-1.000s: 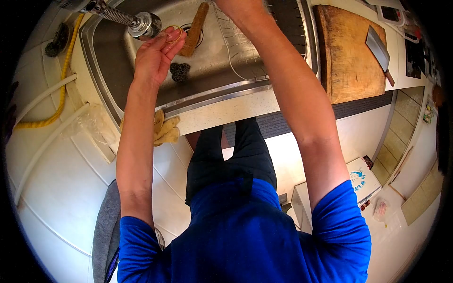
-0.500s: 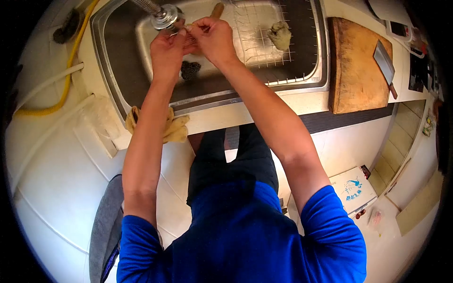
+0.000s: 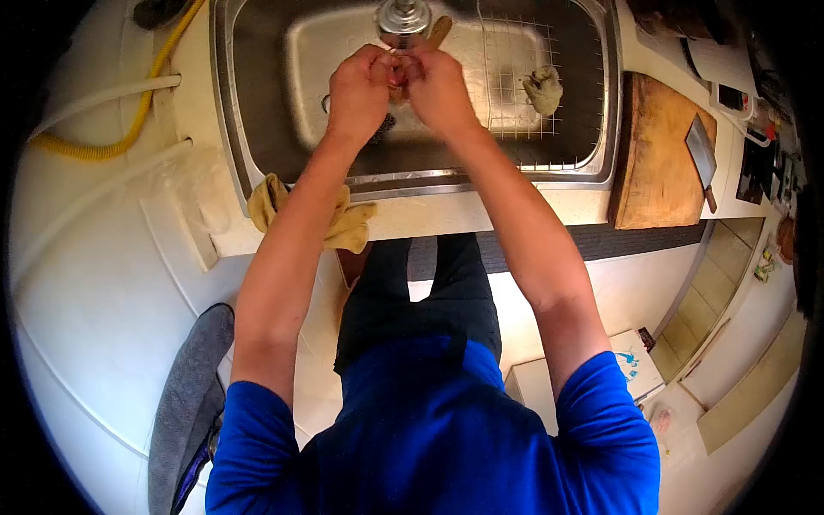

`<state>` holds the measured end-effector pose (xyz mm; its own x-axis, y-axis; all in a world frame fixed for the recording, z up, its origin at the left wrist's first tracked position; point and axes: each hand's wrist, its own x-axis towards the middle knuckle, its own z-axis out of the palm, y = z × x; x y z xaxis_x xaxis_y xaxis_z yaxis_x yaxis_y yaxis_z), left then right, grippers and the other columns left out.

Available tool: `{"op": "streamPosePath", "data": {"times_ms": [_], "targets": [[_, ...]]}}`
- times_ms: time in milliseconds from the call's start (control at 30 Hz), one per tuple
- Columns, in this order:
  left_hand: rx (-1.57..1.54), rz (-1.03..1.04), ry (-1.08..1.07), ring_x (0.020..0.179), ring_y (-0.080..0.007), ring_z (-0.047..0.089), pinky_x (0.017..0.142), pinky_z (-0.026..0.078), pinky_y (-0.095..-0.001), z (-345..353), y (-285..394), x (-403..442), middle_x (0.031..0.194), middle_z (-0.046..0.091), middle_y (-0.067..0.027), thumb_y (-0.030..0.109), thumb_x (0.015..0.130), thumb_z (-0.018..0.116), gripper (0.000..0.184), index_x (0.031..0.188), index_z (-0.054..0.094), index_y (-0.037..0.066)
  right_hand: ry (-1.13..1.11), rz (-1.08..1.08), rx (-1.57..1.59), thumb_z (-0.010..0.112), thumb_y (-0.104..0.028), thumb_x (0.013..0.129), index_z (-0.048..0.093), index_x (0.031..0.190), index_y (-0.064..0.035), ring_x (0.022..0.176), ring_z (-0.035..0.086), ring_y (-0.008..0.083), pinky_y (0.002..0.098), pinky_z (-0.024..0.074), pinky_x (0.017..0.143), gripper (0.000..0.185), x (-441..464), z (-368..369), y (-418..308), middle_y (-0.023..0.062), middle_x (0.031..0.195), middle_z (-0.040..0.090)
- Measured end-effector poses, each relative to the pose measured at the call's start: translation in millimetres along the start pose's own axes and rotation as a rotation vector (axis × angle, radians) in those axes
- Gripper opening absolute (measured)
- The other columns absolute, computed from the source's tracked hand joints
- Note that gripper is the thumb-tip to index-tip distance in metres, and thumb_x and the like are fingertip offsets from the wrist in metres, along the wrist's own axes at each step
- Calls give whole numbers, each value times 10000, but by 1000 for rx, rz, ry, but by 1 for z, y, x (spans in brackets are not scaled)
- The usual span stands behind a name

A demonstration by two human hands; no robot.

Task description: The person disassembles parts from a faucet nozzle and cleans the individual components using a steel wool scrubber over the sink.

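I can see a person (image 3: pixel 403 378) in a blue top (image 3: pixel 463 438) at a steel sink (image 3: pixel 266 77) set into a pale surface (image 3: pixel 421 207); 12 o'clock is straight ahead of them. Their bare left hand (image 3: pixel 359 93) and right hand (image 3: pixel 441 93) meet above the basin, fingers curled inward and fingertips brought close together. I cannot tell whether either hand is pinching something, as the middle is blurred and partly hidden.

A shiny metal tap (image 3: pixel 403 15) is just beyond the fingertips, at 12 o'clock. From the fingertips, a brown stick (image 3: pixel 440 32) shows at 1 o'clock, its lower part hidden by the hands. A dark scourer (image 3: pixel 384 130) peeps out at 6 o'clock, beside the left wrist.

At 3 o'clock, a pale crumpled cloth (image 3: pixel 543 91) lies on a wire rack (image 3: pixel 518 133) in the sink. Past the sink, at 4 o'clock, a wooden chopping board (image 3: pixel 657 154) bears a cleaver (image 3: pixel 700 153). At 7 o'clock, a tan glove (image 3: pixel 349 227) hangs over the front edge, partly behind the left forearm (image 3: pixel 287 257). A yellow hose (image 3: pixel 140 116) curves at 9 o'clock.
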<state>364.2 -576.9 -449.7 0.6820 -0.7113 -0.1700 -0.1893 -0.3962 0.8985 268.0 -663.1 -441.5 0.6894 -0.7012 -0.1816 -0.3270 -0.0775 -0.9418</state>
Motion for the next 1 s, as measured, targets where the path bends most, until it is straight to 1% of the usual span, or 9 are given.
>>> {"op": "streamPosePath", "data": {"times_ms": [133, 200, 333, 400, 500, 633, 733, 867, 1000], "targets": [[-36, 61, -8, 696, -241, 670, 665, 526, -353, -2, -7, -2, 798, 696, -142, 67, 932, 515, 160, 956, 642, -28, 6, 6, 172, 549, -39, 951, 671, 1007, 39, 640, 604, 102, 249, 491, 545, 155, 1, 1, 18, 44, 786, 671], [-243, -114, -138, 613, -89, 549, 528, 461, -247, -5, -4, -1, 784, 644, -43, 82, 975, 526, 147, 1000, 629, -19, 27, 56, 163, 583, -37, 920, 682, 987, 43, 645, 625, 124, 268, 509, 568, 144, 0, -1, 17, 78, 776, 685], [-310, -194, -152, 607, -79, 555, 496, 452, -233, -11, 6, -3, 747, 633, -42, 73, 963, 538, 131, 954, 630, -19, 45, 122, 156, 651, -88, 892, 710, 916, 37, 583, 612, 111, 263, 494, 510, 140, -2, -5, -2, 97, 729, 690], [-333, -211, -159, 589, -168, 596, 581, 509, -317, -14, 5, -4, 731, 670, -118, 81, 929, 528, 166, 926, 641, -40, 30, 135, 164, 657, -98, 891, 712, 911, 31, 560, 600, 105, 256, 481, 487, 142, -5, -5, -10, 92, 715, 684], [-175, 24, -85, 617, -101, 525, 575, 452, -264, -7, -8, -3, 715, 620, -37, 115, 971, 533, 170, 931, 625, -23, -20, 97, 174, 660, -114, 895, 709, 906, 27, 516, 574, 103, 247, 461, 463, 150, 0, -4, -15, 68, 680, 659], [-105, -21, 21, 640, -114, 504, 612, 439, -282, -6, 2, -10, 705, 602, -46, 171, 986, 531, 240, 853, 573, -24, -74, 143, 125, 615, -129, 945, 660, 864, 53, 496, 558, 104, 240, 439, 422, 204, 2, -1, -29, 47, 665, 626], [-339, -121, 30, 672, -127, 575, 609, 473, -291, 0, -13, -2, 736, 641, -62, 176, 971, 565, 227, 857, 598, -18, -136, 78, 308, 556, -54, 956, 613, 1035, 83, 593, 621, 150, 265, 521, 529, 168, 4, -2, -25, 103, 803, 666], [-683, -352, -91, 695, -107, 602, 600, 480, -265, -5, -9, -1, 772, 666, -57, 128, 945, 590, 164, 943, 644, -26, -52, 123, 448, 589, -2, 920, 614, 1067, 107, 651, 656, 185, 297, 578, 609, 184, -3, -5, -7, 145, 864, 685], [-552, -210, -150, 700, -74, 577, 544, 432, -215, -3, -11, -5, 840, 669, -22, 125, 971, 575, 127, 961, 636, 14, -64, 148, 334, 565, 20, 919, 631, 942, 107, 684, 669, 167, 277, 572, 609, 111, 0, -17, -11, 143, 823, 684]]}}
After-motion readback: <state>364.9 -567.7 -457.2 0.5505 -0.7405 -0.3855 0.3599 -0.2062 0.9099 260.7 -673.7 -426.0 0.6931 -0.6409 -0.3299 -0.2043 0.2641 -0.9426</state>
